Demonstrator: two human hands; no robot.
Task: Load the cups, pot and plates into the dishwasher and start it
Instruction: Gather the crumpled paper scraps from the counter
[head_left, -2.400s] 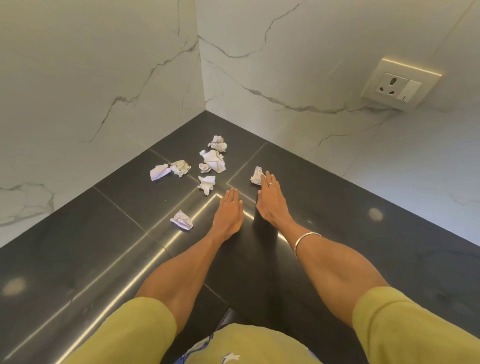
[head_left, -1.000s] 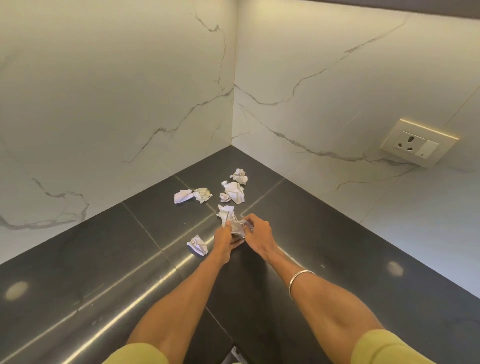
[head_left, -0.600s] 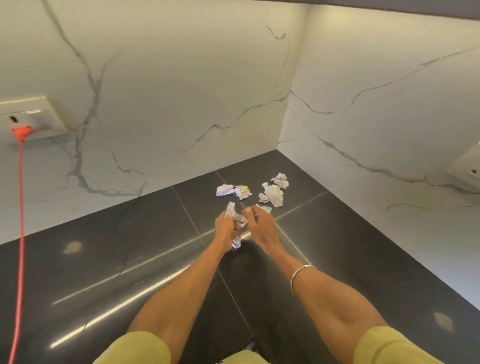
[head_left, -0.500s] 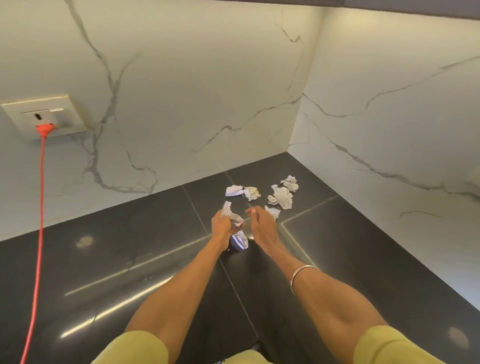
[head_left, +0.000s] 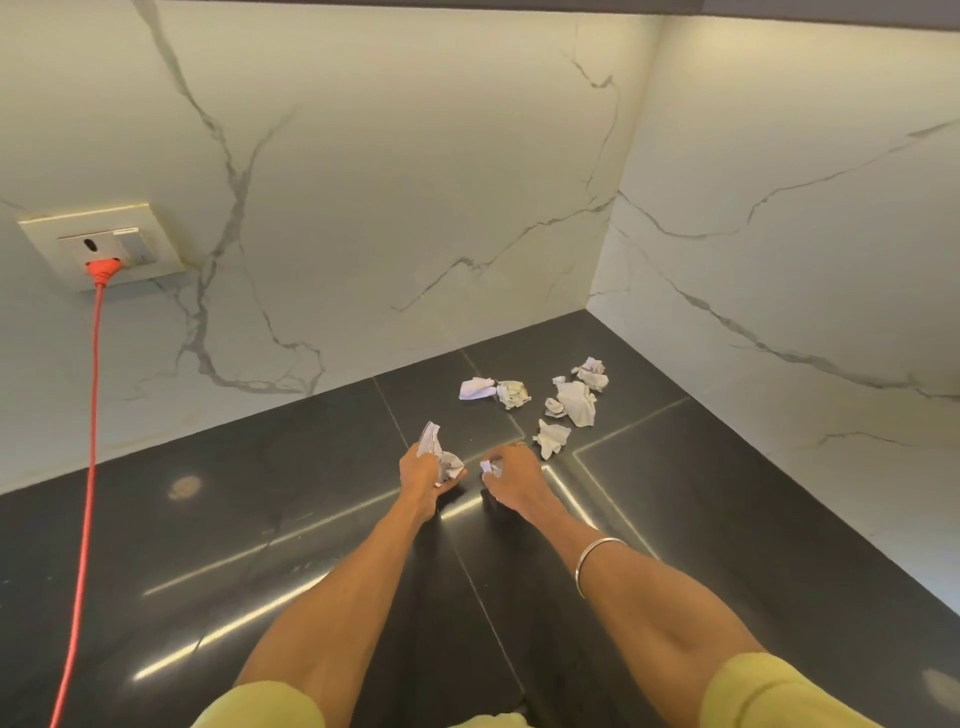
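Paper scraps on worktop, no dishes in sight

We see left hand (head_left: 423, 470) fingers clamped on crumpled paper (head_left: 439, 457); right hand (head_left: 511, 478) fingers pinch a small scrap (head_left: 488, 467). More paper wads (head_left: 574, 402) lie near the worktop (head_left: 260, 519) corner. Orange cord (head_left: 91, 415) hangs from socket (head_left: 101, 249) at left.

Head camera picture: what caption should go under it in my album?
Both hands, left and right, hold crumpled paper over a dark counter.
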